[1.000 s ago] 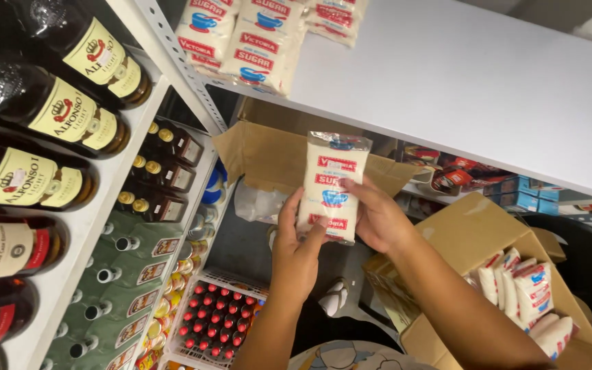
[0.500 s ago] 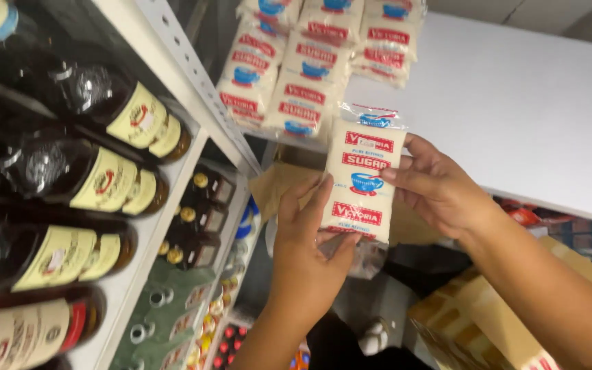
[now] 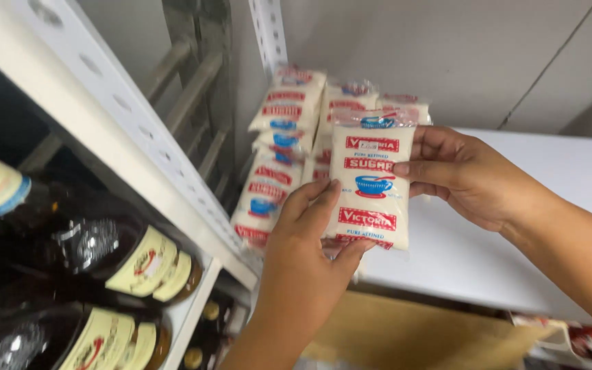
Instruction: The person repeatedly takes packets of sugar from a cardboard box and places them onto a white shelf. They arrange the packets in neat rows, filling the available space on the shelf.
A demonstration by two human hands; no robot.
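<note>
A white shelf [image 3: 515,205] ran across the right half of the frame, with a perforated rack post [image 3: 125,130] slanting down the left. Dark bottles [image 3: 114,257] with cream labels lay on their sides at lower left. Stacked sugar packs [image 3: 275,157] sat on the shelf at upper centre, beside the post. The left hand [image 3: 303,267] rose from bottom centre, its fingers pressed together along the lower left edge of one pack [image 3: 371,181] and its thumb under the bottom edge. The right hand [image 3: 471,175] came in from the right, fingers spread a little and pinching the pack's right edge. That pack stood upright at centre frame, just in front of the stack and above the shelf.
</note>
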